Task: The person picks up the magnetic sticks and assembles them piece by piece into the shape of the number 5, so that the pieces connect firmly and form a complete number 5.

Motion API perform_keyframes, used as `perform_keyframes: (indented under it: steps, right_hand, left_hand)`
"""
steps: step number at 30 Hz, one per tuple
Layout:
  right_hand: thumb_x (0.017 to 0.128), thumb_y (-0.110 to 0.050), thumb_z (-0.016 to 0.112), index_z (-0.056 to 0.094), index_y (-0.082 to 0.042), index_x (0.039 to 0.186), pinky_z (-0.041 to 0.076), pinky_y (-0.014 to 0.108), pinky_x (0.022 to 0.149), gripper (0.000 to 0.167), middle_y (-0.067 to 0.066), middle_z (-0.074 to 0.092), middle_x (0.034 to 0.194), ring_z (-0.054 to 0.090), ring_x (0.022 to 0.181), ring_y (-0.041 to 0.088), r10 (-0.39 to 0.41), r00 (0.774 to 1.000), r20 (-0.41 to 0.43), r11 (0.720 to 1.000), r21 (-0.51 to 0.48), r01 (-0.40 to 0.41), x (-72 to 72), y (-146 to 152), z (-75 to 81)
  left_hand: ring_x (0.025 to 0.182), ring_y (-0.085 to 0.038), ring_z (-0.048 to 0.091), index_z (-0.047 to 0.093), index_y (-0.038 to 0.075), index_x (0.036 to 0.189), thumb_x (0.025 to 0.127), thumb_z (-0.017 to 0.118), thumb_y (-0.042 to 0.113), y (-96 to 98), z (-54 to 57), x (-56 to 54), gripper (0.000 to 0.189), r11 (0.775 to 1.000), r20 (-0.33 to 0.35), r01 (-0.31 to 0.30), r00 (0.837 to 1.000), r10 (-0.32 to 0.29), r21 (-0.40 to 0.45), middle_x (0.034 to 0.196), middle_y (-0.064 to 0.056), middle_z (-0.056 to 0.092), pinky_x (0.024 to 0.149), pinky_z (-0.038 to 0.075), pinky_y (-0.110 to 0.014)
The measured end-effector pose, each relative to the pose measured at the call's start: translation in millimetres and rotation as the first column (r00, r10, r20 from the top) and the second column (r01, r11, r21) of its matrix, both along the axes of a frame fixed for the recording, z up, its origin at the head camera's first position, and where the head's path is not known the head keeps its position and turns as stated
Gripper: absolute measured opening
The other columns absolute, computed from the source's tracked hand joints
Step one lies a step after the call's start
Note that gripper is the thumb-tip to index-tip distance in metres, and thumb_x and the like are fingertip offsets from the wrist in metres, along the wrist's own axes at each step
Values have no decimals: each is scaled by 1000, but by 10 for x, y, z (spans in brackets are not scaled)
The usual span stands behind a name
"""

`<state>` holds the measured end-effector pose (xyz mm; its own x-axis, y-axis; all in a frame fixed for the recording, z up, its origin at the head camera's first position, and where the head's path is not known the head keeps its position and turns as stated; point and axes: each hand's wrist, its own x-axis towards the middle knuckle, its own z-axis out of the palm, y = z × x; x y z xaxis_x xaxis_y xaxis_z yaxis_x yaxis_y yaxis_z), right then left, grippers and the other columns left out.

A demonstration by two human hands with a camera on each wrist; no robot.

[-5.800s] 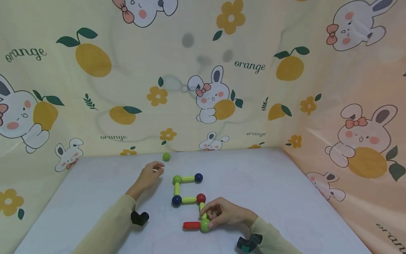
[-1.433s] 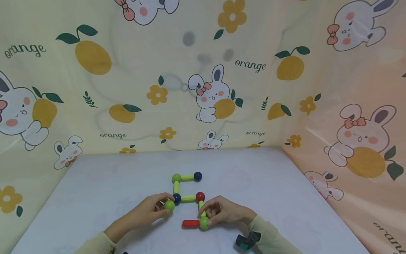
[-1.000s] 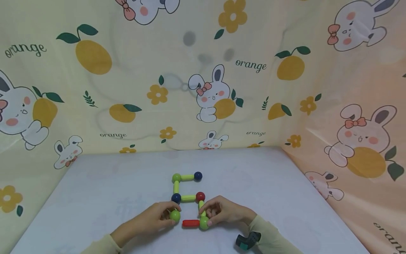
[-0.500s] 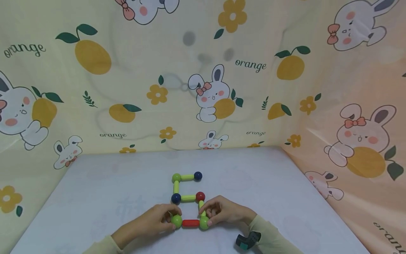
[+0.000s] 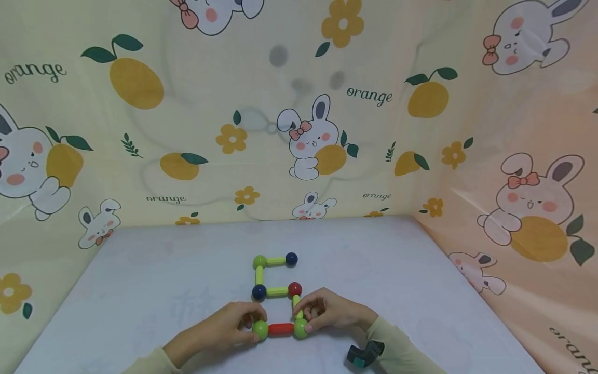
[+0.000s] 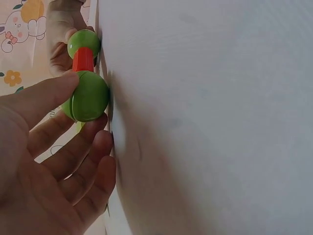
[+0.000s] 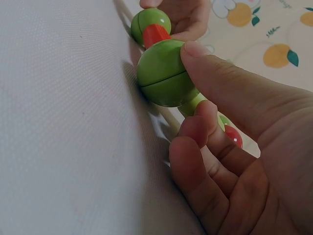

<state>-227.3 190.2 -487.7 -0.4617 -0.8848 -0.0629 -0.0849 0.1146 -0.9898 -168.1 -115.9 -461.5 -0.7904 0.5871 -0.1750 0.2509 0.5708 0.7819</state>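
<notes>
A chain of toy balls and short rods lies on the table. My left hand holds the near-left green ball between thumb and fingers; this ball meets the left end of the red rod. At the rod's other end is the near-right green ball, with the thumb of my right hand on it and curled fingertips at the yellow-green rod. Beyond follow a red ball, a dark blue ball, a far green ball and a far blue ball, joined by yellow-green rods.
The white-covered table reaches back to a patterned cloth with rabbits and oranges. Another cloth side rises at the right. A dark wrist device sits by the right sleeve.
My left hand has brought the green ball from the table's back edge, past the blue ball, to the red rod's free left end, where it now touches. My right hand has kept its place.
</notes>
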Motion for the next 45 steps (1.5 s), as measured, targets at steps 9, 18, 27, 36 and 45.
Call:
perform_keyframes:
  steps: [9,18,27,36,45]
  right_hand:
    - [93,-6,71,59,13,127,41,12,60,41,-1,56,87,47,65,-1,-2,1000,8,1000,3,2,4,8,6]
    - [92,-8,72,59,13,127,42,12,60,42,0,57,87,48,66,-1,-7,1000,4,1000,16,7,11,5,7]
    - [93,-8,71,59,13,127,41,11,60,42,0,56,87,48,66,-2,-3,1000,8,1000,-6,4,-3,10,-12]
    - [94,-9,69,58,12,131,43,12,62,44,-3,59,88,50,69,0,5,1000,2,1000,0,-5,-3,3,1]
    - [101,-18,56,58,3,136,47,15,65,40,-4,61,96,54,71,4,-87,995,-47,992,90,91,-7,-13,32]
  left_hand:
    - [86,-8,56,68,14,111,86,79,16,-16,-3,10,28,1000,5,22,1000,-22,22,97,7,64,74,48,-21]
    - [86,-7,56,68,12,113,85,80,15,-28,3,11,30,998,-11,42,999,-41,36,97,4,65,73,48,-20]
    - [86,-8,56,67,11,115,86,79,15,-36,-17,-2,31,998,-2,35,999,-35,46,98,2,65,73,48,-21]
    - [87,-8,59,66,11,118,91,74,20,-97,-1,3,29,998,11,12,1000,-13,69,100,2,67,75,51,-20]
    - [92,-10,60,66,13,122,101,62,26,-165,51,-73,25,996,-24,-28,999,31,83,105,2,67,78,51,-21]
